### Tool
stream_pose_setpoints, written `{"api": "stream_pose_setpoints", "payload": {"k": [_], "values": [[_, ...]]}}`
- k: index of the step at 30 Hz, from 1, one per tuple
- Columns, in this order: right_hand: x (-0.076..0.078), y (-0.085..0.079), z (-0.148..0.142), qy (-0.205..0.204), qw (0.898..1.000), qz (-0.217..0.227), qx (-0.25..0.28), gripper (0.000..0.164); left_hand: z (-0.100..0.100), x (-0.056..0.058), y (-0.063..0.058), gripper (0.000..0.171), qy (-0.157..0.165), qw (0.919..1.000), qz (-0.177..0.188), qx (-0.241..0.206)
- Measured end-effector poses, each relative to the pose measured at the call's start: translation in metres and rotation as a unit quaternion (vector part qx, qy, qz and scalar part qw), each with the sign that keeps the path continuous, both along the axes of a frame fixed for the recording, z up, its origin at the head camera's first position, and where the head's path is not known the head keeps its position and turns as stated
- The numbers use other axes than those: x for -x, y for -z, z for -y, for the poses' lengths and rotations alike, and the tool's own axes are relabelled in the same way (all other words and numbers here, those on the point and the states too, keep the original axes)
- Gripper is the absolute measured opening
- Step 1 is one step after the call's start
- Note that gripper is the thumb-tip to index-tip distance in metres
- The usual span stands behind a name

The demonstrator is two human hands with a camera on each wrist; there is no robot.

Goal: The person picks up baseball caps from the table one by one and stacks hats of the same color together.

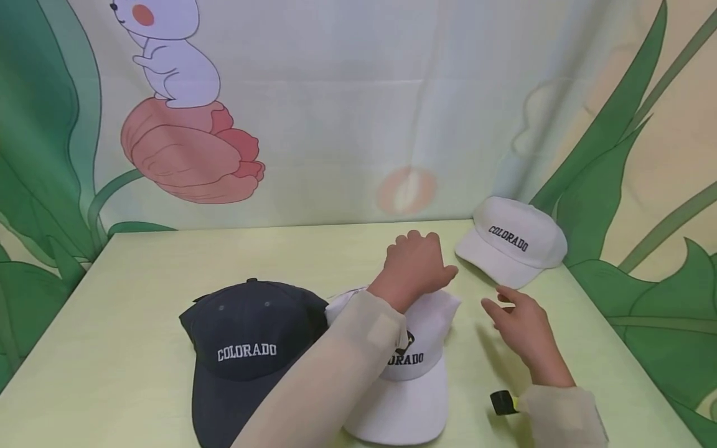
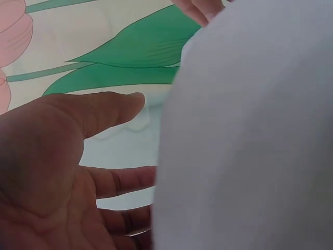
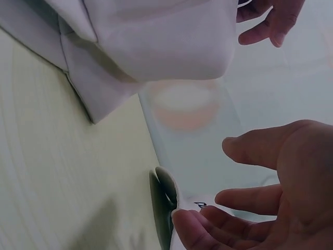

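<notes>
A white baseball cap (image 1: 403, 401) lettered COLORADO stands on the table, brim towards me. My left hand (image 1: 417, 267) is above the back of its crown, and the forearm crosses its front. In the left wrist view the thumb is extended and the fingers are spread, some tips hidden behind the white crown (image 2: 250, 135). To the right of this cap, my right hand (image 1: 523, 326) hovers with thumb and fingers apart, holding nothing. Behind it lies another white COLORADO cap (image 1: 521, 236). A dark navy COLORADO cap (image 1: 252, 336) sits to the left, partly covered by my left sleeve.
The pale yellow table (image 1: 112, 348) meets a hanging printed curtain (image 1: 336, 112) along its back edge. Green leaf-patterned cloth (image 1: 666, 298) borders the right side. A small black camera (image 1: 504, 403) sticks out at my right wrist.
</notes>
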State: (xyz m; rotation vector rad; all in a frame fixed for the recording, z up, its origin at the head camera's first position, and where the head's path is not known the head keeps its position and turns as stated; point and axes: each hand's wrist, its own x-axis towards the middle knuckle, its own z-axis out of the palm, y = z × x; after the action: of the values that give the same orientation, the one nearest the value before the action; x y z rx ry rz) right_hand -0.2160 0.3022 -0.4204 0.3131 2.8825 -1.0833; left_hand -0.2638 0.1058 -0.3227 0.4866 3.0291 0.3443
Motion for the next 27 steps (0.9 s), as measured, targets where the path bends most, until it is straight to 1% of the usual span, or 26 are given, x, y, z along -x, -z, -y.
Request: {"api": "stream_pose_setpoints", "payload": {"k": [4, 9, 11, 17, 19, 27], "values": [[0.003, 0.002, -0.003, 0.005, 1.0, -0.001, 0.001, 0.073, -0.007, 0.003, -0.003, 0.042, 0.006, 0.9998, 0.016, -0.002], [0.007, 0.005, -0.007, 0.006, 1.0, -0.007, 0.0, 0.071, -0.014, 0.011, -0.007, 0.031, 0.007, 0.9993, 0.033, -0.018], [0.008, 0.005, -0.008, 0.007, 1.0, -0.006, 0.001, 0.072, -0.018, 0.016, -0.009, 0.028, 0.007, 0.999, 0.039, -0.021], [0.011, 0.008, -0.012, 0.016, 1.0, -0.005, 0.005, 0.07, -0.028, 0.027, -0.015, 0.029, 0.004, 0.999, 0.043, -0.009], [0.012, 0.009, -0.013, 0.018, 1.0, -0.004, 0.005, 0.069, -0.03, 0.029, -0.016, 0.028, 0.003, 0.9988, 0.05, -0.004], [0.015, 0.01, -0.018, 0.023, 1.0, 0.004, 0.005, 0.072, -0.039, 0.035, -0.011, 0.028, 0.003, 0.9962, 0.087, 0.01]]}}
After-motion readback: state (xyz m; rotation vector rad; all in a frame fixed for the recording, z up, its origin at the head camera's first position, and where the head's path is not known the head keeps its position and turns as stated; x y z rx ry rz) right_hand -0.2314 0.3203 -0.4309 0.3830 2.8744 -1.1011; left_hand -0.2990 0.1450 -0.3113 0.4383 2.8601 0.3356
